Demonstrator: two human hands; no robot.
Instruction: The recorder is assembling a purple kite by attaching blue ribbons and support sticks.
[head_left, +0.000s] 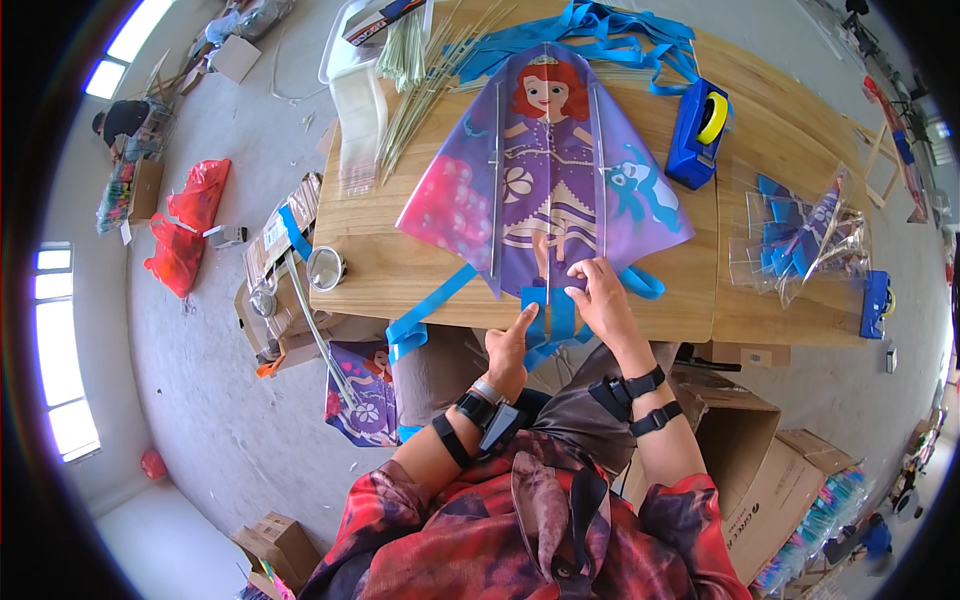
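A purple kite [549,180] printed with a red-haired princess lies face up on the wooden table, its lower tip toward me. Thin rods run along it. A blue ribbon tail [562,318] hangs from the lower tip over the table's edge. My left hand [508,352] is closed at the left side of this ribbon, thumb laid along it. My right hand [603,303] is at the kite's lower right edge, fingers curled and thumb near the index finger; whatever they pinch is too small to make out. Another blue ribbon [435,305] slants off the table to the left.
A blue tape dispenser [697,135] with yellow tape stands right of the kite. Thin sticks [425,110] and blue ribbons [590,35] lie at the back. Wrapped kites [800,235] lie far right. A metal cup [326,268] sits at the left edge. Cardboard boxes [775,490] stand below right.
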